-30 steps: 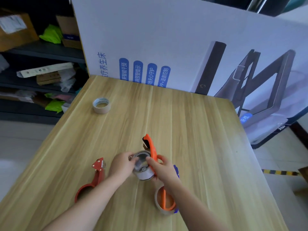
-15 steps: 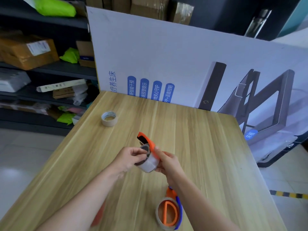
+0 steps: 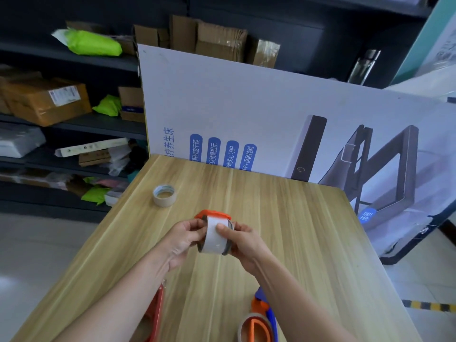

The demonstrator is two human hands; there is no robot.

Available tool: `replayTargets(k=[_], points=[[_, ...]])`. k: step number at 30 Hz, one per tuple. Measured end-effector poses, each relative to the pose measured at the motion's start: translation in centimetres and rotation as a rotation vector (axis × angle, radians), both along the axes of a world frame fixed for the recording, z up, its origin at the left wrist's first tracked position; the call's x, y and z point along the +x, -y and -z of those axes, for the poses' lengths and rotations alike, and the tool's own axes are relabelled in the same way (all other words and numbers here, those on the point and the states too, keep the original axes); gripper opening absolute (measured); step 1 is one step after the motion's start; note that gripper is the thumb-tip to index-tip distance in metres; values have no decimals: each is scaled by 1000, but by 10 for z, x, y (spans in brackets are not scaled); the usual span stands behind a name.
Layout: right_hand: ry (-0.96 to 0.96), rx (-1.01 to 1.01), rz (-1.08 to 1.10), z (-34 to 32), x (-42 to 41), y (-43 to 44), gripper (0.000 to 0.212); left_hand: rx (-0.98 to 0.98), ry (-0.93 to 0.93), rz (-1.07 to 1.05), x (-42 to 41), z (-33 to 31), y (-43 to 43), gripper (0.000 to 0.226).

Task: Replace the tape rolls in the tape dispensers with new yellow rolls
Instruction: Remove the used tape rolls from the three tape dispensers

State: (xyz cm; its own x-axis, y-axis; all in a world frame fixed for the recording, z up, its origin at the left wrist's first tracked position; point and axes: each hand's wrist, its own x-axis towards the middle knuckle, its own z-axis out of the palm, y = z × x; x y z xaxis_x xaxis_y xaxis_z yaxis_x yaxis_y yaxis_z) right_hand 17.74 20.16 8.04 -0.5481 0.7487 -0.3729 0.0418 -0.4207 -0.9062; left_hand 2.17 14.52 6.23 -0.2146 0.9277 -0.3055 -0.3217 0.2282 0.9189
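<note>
I hold an orange tape dispenser (image 3: 212, 214) with a pale, whitish tape roll (image 3: 215, 236) in it, raised above the wooden table (image 3: 296, 230). My left hand (image 3: 183, 239) grips the roll's left side. My right hand (image 3: 243, 240) grips its right side, thumb pressed on the roll's face. A loose yellowish tape roll (image 3: 164, 195) lies flat at the table's far left. A red dispenser (image 3: 155, 314) lies near the front edge under my left forearm. Another orange dispenser with a brownish roll and a blue part (image 3: 259, 324) lies under my right forearm.
A large white printed board (image 3: 246, 114) stands upright along the table's far edge. Dark shelves (image 3: 74, 124) with cardboard boxes and green bags fill the left background. The floor drops away to the left and right of the table.
Both hands have lifted the dispenser and turned it, so the roll's outer face now points toward me. My view has tilted up, showing more shelving.
</note>
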Motion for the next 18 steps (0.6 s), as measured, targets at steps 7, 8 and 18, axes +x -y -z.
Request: replayTargets(k=[7,8,18], points=[[60,60,75,-6,-18,-7,21,20,-19,-23,-2,0,-2,7],[76,68,93,-5,-20,-8,22,20,-12,-62,-3,1,-3,8],[215,130,146,5,-27,-21,43,88,-293,-213,7,3,-13,9]])
